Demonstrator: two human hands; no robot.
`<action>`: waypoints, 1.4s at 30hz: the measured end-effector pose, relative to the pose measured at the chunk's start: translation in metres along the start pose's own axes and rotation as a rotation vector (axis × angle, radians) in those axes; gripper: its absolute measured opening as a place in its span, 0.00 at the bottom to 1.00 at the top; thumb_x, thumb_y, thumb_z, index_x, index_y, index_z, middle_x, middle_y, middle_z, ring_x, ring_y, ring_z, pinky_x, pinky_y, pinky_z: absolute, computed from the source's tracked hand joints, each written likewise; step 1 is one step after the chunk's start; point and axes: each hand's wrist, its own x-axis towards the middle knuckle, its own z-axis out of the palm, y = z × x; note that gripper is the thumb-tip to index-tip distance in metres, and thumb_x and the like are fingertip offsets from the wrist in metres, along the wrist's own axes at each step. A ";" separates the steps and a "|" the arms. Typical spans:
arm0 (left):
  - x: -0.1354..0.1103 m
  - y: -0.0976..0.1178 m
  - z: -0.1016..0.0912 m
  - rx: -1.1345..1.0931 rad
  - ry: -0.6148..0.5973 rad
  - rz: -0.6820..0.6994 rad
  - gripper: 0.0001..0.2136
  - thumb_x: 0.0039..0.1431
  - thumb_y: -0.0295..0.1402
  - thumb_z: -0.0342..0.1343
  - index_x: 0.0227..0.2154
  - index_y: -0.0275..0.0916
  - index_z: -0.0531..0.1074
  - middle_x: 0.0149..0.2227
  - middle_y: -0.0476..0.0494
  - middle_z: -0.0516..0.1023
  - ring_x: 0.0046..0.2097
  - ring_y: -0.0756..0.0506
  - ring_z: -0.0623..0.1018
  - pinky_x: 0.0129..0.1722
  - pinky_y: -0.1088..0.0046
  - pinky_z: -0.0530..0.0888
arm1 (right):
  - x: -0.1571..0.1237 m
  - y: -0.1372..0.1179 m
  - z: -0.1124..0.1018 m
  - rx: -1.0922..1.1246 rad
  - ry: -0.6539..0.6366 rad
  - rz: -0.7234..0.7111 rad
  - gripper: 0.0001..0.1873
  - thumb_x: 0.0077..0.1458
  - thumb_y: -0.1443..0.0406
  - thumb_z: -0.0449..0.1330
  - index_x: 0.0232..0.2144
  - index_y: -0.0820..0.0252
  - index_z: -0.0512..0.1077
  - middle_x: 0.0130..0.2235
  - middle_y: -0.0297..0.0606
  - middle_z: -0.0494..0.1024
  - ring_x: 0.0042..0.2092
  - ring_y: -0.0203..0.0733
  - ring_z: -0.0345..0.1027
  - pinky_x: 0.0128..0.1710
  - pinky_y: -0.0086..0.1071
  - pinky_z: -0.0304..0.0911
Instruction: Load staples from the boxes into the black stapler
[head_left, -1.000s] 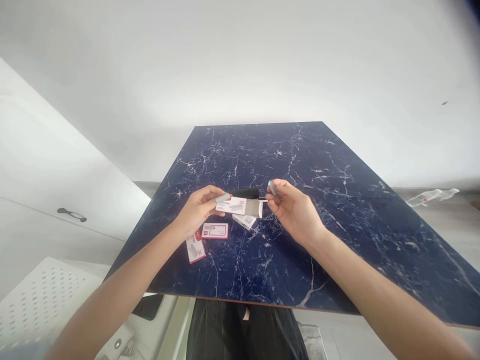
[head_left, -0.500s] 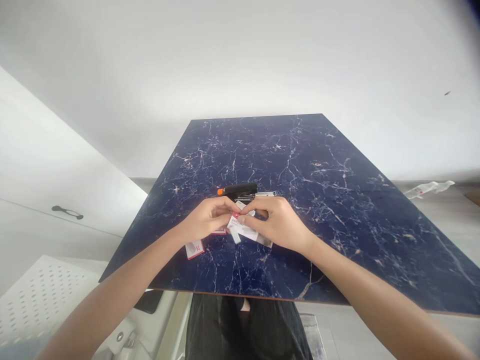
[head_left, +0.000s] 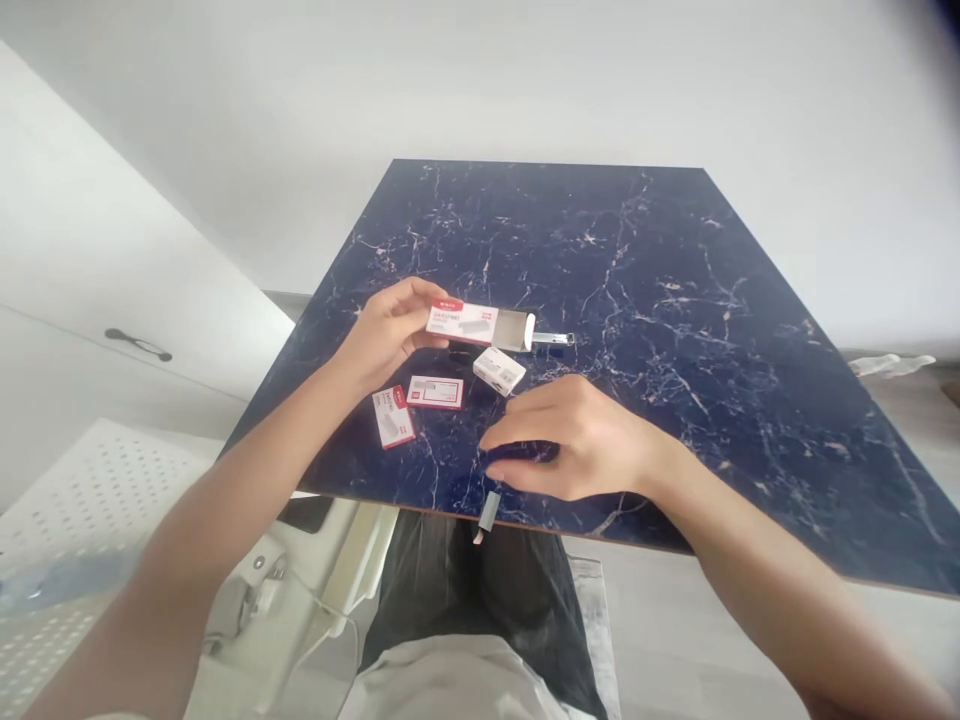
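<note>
The right hand's (head_left: 585, 440) thumb and forefinger stand parted, with only tabletop showing between them. At six o'clock from their tips is a grey strip (head_left: 489, 511), over the table's near edge; whether it rests or falls, I cannot tell. The left hand (head_left: 391, 330), towards eleven o'clock, grips the open carton (head_left: 469, 325), whose mouth faces three o'clock. A light pinch along the strip's sides would probably suit it, since hard squeezing might snap it; keeping the carton level should stop anything sliding out.

On the blue marbled table (head_left: 660, 300), a small white box (head_left: 499, 371) lies just below the carton and two red-and-white boxes (head_left: 435, 392) (head_left: 394, 417) at seven o'clock. A white wall (head_left: 540, 80) rises at twelve; a dark handle (head_left: 138, 345) shows at nine.
</note>
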 end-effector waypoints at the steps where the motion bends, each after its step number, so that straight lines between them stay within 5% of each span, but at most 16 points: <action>1: 0.001 0.000 -0.001 -0.001 0.015 -0.001 0.08 0.54 0.31 0.66 0.36 0.38 0.75 0.42 0.43 0.82 0.39 0.47 0.82 0.32 0.78 0.79 | 0.000 -0.002 0.000 0.078 -0.102 0.025 0.12 0.60 0.61 0.63 0.44 0.57 0.80 0.38 0.37 0.83 0.35 0.38 0.74 0.36 0.31 0.65; 4: 0.003 -0.001 -0.001 0.000 0.013 -0.013 0.08 0.54 0.31 0.66 0.36 0.37 0.74 0.41 0.43 0.82 0.38 0.47 0.82 0.32 0.77 0.79 | -0.002 -0.003 0.008 0.208 -0.328 0.072 0.16 0.57 0.61 0.66 0.49 0.55 0.79 0.42 0.37 0.83 0.40 0.39 0.76 0.40 0.29 0.66; 7: 0.002 -0.002 0.000 -0.003 -0.021 -0.039 0.08 0.54 0.31 0.66 0.35 0.37 0.74 0.41 0.42 0.82 0.39 0.47 0.82 0.32 0.76 0.79 | -0.002 0.004 0.020 0.156 -0.339 0.087 0.09 0.60 0.62 0.64 0.43 0.55 0.81 0.36 0.35 0.83 0.36 0.37 0.75 0.37 0.29 0.64; 11: 0.000 -0.004 0.001 0.001 -0.055 -0.047 0.08 0.55 0.33 0.65 0.37 0.38 0.75 0.42 0.42 0.82 0.40 0.46 0.82 0.33 0.76 0.79 | -0.003 0.012 0.017 -0.009 -0.114 0.078 0.10 0.64 0.60 0.60 0.39 0.56 0.81 0.32 0.36 0.80 0.31 0.36 0.71 0.32 0.30 0.62; 17: -0.008 -0.005 0.010 0.050 -0.157 -0.063 0.10 0.57 0.37 0.66 0.38 0.38 0.77 0.46 0.40 0.82 0.42 0.44 0.82 0.34 0.72 0.80 | -0.008 0.016 -0.008 -0.362 0.449 0.279 0.11 0.61 0.58 0.62 0.40 0.56 0.81 0.27 0.37 0.78 0.27 0.37 0.66 0.29 0.32 0.62; 26: -0.008 -0.005 0.006 0.008 -0.117 0.008 0.07 0.59 0.35 0.64 0.37 0.39 0.76 0.47 0.40 0.81 0.44 0.44 0.81 0.34 0.73 0.80 | -0.008 0.028 -0.012 -0.477 0.394 0.397 0.11 0.61 0.61 0.60 0.40 0.59 0.81 0.34 0.39 0.81 0.28 0.36 0.68 0.29 0.31 0.61; 31: -0.008 -0.007 0.007 -0.003 -0.224 -0.092 0.08 0.58 0.35 0.65 0.35 0.37 0.75 0.48 0.39 0.81 0.44 0.43 0.81 0.35 0.73 0.80 | -0.005 0.023 -0.010 -0.319 0.421 0.424 0.11 0.61 0.59 0.61 0.39 0.58 0.80 0.28 0.36 0.76 0.27 0.35 0.64 0.29 0.31 0.59; 37: -0.005 -0.006 0.005 -0.169 -0.087 -0.088 0.07 0.58 0.33 0.65 0.36 0.39 0.74 0.48 0.43 0.81 0.44 0.46 0.81 0.36 0.75 0.81 | -0.006 0.024 -0.018 0.023 0.634 0.688 0.19 0.64 0.52 0.57 0.42 0.59 0.77 0.21 0.28 0.63 0.23 0.34 0.55 0.24 0.30 0.52; 42: -0.007 -0.005 0.006 -0.214 -0.164 -0.132 0.07 0.58 0.33 0.65 0.37 0.39 0.75 0.49 0.42 0.81 0.46 0.44 0.82 0.39 0.72 0.82 | -0.005 0.031 -0.015 0.449 0.451 0.720 0.24 0.62 0.46 0.57 0.36 0.60 0.76 0.22 0.28 0.61 0.22 0.32 0.49 0.21 0.29 0.45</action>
